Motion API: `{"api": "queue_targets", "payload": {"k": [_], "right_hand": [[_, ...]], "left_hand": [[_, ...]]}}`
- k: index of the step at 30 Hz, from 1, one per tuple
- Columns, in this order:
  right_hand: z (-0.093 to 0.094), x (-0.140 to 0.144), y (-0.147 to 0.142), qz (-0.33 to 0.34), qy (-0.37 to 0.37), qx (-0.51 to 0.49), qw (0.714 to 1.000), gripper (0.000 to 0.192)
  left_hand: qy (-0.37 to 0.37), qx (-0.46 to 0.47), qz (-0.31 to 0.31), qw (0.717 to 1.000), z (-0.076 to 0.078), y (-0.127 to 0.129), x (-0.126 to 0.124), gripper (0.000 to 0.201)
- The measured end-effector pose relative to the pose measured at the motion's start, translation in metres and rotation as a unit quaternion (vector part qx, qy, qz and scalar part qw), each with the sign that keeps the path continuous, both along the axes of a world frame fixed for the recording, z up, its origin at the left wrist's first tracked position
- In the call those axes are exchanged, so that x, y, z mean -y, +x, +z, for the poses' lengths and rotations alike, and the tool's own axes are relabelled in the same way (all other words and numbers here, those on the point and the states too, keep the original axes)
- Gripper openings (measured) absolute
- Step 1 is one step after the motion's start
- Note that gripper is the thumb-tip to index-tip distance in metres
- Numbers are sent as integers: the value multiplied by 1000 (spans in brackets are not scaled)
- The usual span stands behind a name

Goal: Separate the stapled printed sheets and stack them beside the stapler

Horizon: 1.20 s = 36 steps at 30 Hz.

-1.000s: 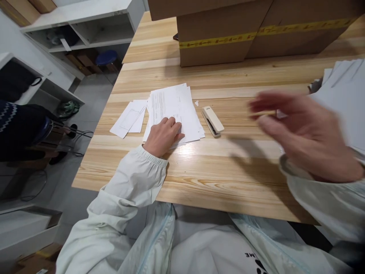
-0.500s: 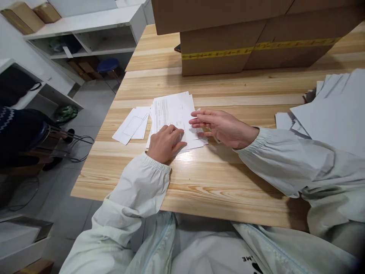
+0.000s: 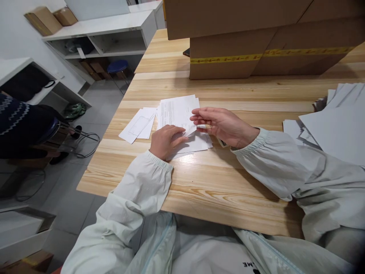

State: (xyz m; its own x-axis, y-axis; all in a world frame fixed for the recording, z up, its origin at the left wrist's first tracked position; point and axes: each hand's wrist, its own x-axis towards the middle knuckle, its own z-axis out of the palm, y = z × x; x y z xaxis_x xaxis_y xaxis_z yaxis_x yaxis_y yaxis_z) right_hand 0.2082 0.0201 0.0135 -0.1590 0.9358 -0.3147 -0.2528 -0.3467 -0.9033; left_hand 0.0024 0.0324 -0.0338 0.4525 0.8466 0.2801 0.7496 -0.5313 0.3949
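Two hands on papers (image 3: 179, 114) | left hand (image 3: 165, 140) pressing flat | right hand (image 3: 225, 125) pinching sheet | pine table (image 3: 228, 182) | white shelving (image 3: 108, 34)

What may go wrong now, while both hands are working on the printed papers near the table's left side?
1. The right hand lifts only the top sheet; the fanned stack under the left hand may slide further apart.
2. The stapler is mostly hidden under the right wrist, so the sleeve might knock it.
3. The small loose slips lie beside the stack and might get swept away.
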Motion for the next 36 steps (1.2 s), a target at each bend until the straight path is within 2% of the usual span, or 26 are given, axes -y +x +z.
{"api": "queue_targets", "payload": {"k": [9,13,17,20,25,27,29,31,33,35,36], "right_hand": [[5,1,-3,-9,-4,20,1000,11],[3,1,-3,-11,1,30,999,11],[-2,1,-3,-2,47,64,997,13],[-11,0,0,9,122,149,981,28],[-31,-9,5,63,213,280,934,45],[-36,-14,4,84,236,302,920,37],[-36,-18,1,94,243,301,917,21],[-29,-21,-1,67,240,268,931,13],[-18,-20,1,-4,243,213,946,12],[-6,-15,7,-84,251,162,951,12],[0,-11,11,-115,256,140,950,13]], "left_hand": [[28,8,51,998,0,15,4,29],[33,-10,53,998,-1,13,5,22],[47,-59,36,997,-1,12,8,13],[55,-49,47,996,-1,11,11,16],[81,-5,67,994,-1,10,13,21],[99,9,52,994,-1,10,13,23],[133,47,43,989,2,8,14,22],[179,108,66,976,7,2,13,22],[212,175,129,953,14,-7,9,36],[203,246,201,926,19,-18,3,45],[177,289,225,914,21,-22,-1,46]]}}
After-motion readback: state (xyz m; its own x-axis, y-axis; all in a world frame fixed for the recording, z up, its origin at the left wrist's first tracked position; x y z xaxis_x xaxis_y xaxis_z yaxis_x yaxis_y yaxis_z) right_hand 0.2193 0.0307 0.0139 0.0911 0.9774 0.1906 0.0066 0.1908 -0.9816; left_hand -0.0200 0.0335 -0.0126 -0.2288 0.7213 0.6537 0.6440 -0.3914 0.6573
